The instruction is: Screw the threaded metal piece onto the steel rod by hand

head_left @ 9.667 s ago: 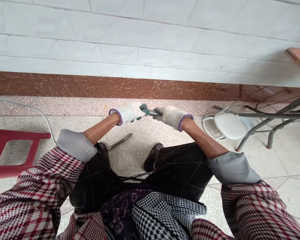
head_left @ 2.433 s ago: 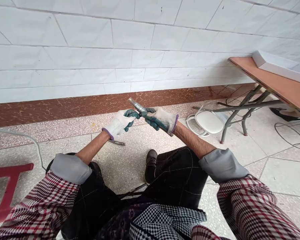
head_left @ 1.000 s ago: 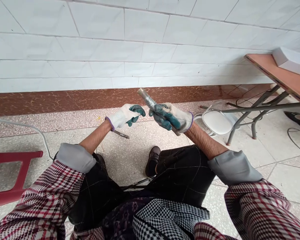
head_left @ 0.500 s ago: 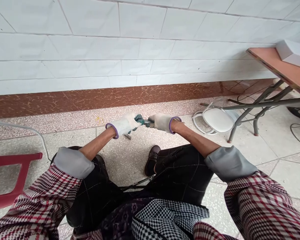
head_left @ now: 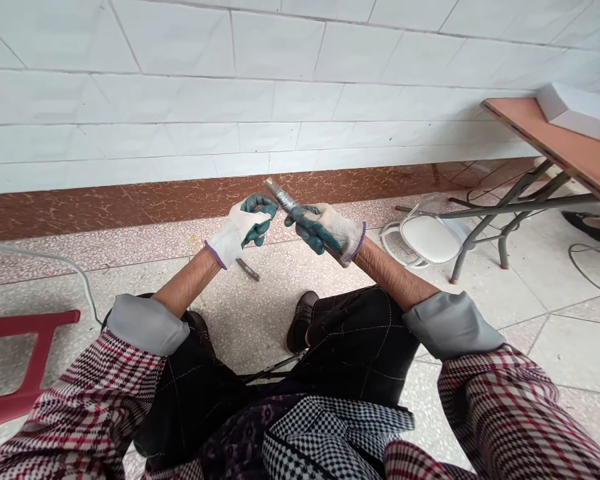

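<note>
My right hand [head_left: 325, 228], in a white glove with green-coated fingers, is closed around a rod wound with silvery wire [head_left: 283, 197]. The rod slants up to the left, and its bare tip sticks out beyond the winding. Its lower end shows below my right wrist. Just left of the winding, my left hand [head_left: 253, 220] wears a matching glove. Its thumb and forefinger are curled together close to the rod; whatever they pinch is too small to make out. Below, a short dark ridged rod [head_left: 249, 269] lies on the floor.
A tiled wall [head_left: 180, 100] rises in front. To the right are a folding table [head_left: 570, 137] carrying a white box [head_left: 580, 110], and a white seat [head_left: 433, 239] with cables nearby. A red plastic stool [head_left: 30, 360] and a pale hose [head_left: 55, 257] are at left.
My hands have risen and turned. The rod, mostly covered before, now shows its wire winding and tip, tilted up to the left. The piece on the floor is more visible.
</note>
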`<action>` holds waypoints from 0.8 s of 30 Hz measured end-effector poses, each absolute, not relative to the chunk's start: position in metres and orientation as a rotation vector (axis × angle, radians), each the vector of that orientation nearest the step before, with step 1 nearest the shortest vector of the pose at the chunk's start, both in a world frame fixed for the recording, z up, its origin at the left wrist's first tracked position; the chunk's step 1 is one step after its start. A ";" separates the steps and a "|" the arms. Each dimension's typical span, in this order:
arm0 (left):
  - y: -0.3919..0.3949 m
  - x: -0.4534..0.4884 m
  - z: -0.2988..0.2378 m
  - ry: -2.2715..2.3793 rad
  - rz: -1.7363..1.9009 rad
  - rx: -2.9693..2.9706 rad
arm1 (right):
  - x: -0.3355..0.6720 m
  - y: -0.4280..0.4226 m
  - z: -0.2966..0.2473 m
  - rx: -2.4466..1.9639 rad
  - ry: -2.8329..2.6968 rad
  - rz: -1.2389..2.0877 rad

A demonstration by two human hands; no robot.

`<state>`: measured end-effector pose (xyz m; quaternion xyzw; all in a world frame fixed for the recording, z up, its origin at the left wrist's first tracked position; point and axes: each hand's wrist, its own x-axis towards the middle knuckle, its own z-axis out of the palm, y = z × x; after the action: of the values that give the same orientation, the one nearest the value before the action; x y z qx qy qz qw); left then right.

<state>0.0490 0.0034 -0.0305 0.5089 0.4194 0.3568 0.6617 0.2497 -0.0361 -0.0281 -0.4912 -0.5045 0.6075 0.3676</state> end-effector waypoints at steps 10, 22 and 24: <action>0.018 0.048 -0.042 0.993 0.945 1.357 | 0.240 -0.035 -0.030 -1.100 -1.125 1.819; 0.014 0.051 -0.036 0.908 0.795 1.321 | 0.248 -0.040 -0.018 -0.986 -1.164 1.859; 0.011 0.046 -0.033 0.913 0.718 1.367 | 0.254 -0.045 -0.013 -0.974 -1.259 1.896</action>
<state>0.0458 0.0112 -0.0332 0.5956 0.3978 0.3127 0.6240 0.2543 -0.0455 -0.0126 -0.3718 -0.4807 0.7237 0.3270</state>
